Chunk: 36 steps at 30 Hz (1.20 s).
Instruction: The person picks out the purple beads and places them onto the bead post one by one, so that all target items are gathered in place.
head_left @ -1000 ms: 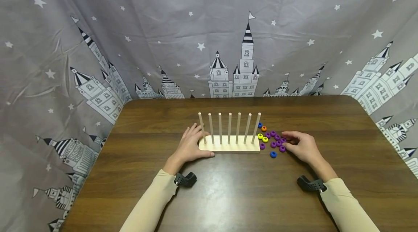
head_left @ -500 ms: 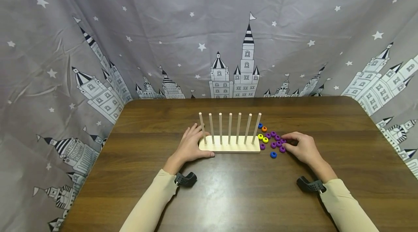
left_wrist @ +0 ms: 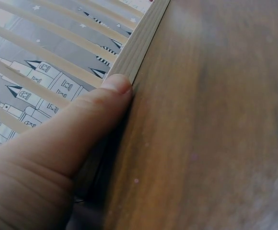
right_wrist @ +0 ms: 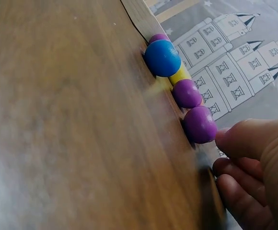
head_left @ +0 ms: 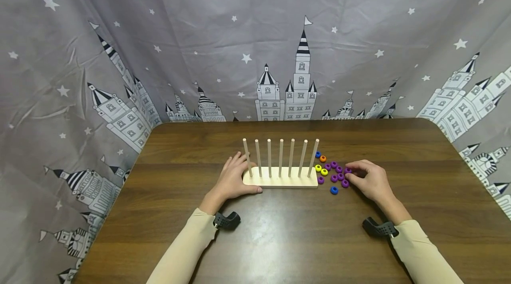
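Note:
A pale wooden peg stand (head_left: 279, 182) with several upright rods stands mid-table, its rods bare. My left hand (head_left: 231, 179) grips its left end; the thumb (left_wrist: 110, 91) lies along the front edge and the other fingers are behind. To the stand's right lie loose beads: mostly purple ones (head_left: 334, 178), plus yellow (head_left: 324, 172), orange (head_left: 323, 159) and blue (head_left: 334, 190). At their right edge my right hand (head_left: 371, 179) pinches a purple bead (head_left: 348, 170) between thumb and forefinger. In the right wrist view the thumb hides that bead, beside another purple bead (right_wrist: 200, 124).
The brown wooden table (head_left: 259, 239) reaches back to a grey curtain (head_left: 215, 31) printed with castles and stars. A black band with a camera sits on each wrist. One blue bead (head_left: 317, 154) lies behind the stand's right end.
The purple bead at my right fingertips has shifted very slightly right and away from the others. My left hand and the stand stay where they were.

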Tool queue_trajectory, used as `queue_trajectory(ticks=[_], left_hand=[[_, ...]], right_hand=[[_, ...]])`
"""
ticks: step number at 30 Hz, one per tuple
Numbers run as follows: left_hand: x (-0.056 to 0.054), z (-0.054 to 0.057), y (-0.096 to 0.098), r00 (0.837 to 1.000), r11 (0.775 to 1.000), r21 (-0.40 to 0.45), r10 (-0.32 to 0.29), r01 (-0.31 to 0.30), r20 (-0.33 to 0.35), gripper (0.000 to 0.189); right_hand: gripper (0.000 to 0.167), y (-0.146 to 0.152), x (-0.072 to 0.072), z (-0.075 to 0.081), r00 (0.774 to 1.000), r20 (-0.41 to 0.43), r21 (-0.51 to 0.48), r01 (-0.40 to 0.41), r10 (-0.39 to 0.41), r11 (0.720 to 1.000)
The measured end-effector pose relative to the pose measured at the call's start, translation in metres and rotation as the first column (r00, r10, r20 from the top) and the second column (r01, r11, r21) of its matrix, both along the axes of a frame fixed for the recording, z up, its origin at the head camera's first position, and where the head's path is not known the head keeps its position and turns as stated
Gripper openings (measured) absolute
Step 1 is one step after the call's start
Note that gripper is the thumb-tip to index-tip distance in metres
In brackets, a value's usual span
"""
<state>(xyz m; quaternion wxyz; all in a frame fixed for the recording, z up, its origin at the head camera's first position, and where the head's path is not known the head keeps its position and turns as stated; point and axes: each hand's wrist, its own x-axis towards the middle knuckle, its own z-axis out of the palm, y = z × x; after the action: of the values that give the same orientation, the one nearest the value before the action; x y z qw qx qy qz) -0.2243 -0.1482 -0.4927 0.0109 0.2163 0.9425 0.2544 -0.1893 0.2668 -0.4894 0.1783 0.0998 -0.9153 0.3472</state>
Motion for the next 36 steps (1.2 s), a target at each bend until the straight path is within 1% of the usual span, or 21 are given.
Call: queue_trajectory(ticks=[4, 14, 20, 36], left_hand=[[-0.0004, -0.0004, -0.0001, 1.0, 1.0, 0.0, 0.0, 0.0, -0.003, 0.077], [-0.0003, -0.0021, -0.0002, 1.0, 1.0, 0.004, 0.003, -0.003, 0.002, 0.076], [-0.0005, -0.0014, -0.0001, 1.0, 1.0, 0.0, 0.004, -0.004, 0.007, 0.077], [-0.001, -0.0011, 0.0, 1.0, 1.0, -0.002, 0.001, -0.001, 0.005, 0.076]], right_hand=[[0.02, -0.0004, 0.0003, 0.0004, 1.0, -0.002, -0.018, 0.0, 0.0, 1.0], [0.02, -0.0005, 0.0001, 0.0, 1.0, 0.028, -0.065, -0.002, 0.004, 0.998], [0.022, -0.001, 0.0, 0.0001, 1.0, 0.025, -0.092, -0.001, 0.003, 0.996], [0.021, -0.0016, 0.0002, -0.0006, 0.999, 0.035, -0.123, 0.005, 0.0, 0.992]])
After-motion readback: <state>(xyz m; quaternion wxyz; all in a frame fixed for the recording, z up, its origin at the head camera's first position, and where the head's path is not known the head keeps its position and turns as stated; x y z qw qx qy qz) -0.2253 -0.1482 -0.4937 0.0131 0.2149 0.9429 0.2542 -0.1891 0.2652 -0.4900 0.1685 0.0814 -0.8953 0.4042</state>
